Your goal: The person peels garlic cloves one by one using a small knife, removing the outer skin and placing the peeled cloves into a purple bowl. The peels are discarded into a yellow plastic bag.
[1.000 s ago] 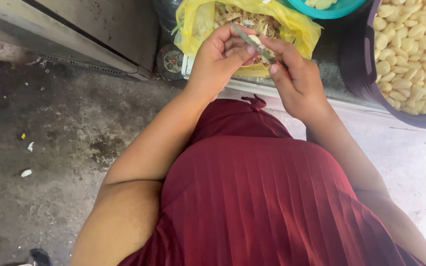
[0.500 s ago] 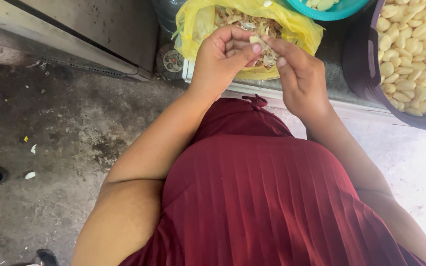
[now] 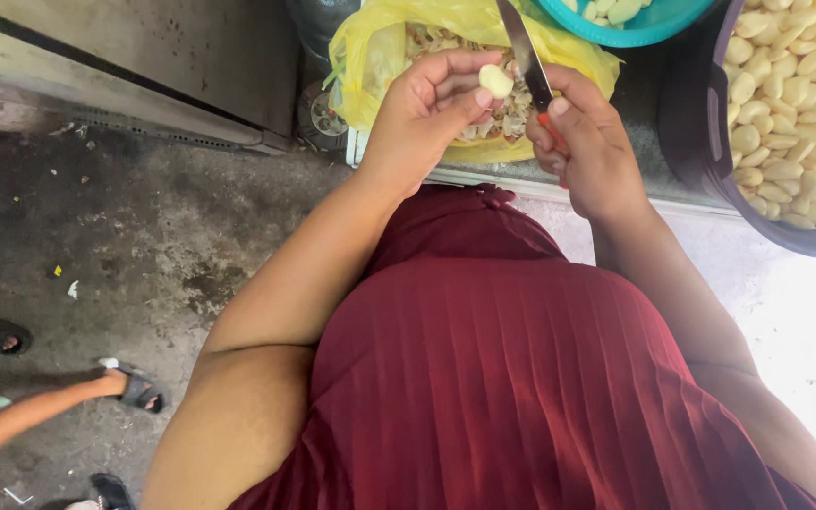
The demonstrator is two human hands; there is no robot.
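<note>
My left hand (image 3: 427, 113) pinches a pale peeled garlic clove (image 3: 495, 80) between thumb and fingers, held over a yellow plastic bag (image 3: 380, 57) full of papery peelings. My right hand (image 3: 589, 142) grips a small knife by its red handle; the steel blade (image 3: 524, 52) points up and away, just right of the clove. The two hands are close together but the blade is off the clove.
A dark tub (image 3: 701, 123) at the right holds several peeled cloves. A teal bowl (image 3: 654, 24) sits at the top. A metal cabinet (image 3: 144, 66) stands at the left above a stained concrete floor (image 3: 125, 246). Another person's sandalled feet (image 3: 134, 387) are at the lower left.
The knife blade has lifted away from the clove and now points upward. The clove shows bare and peeled in my left fingers. Another person's feet have come into view at the lower left.
</note>
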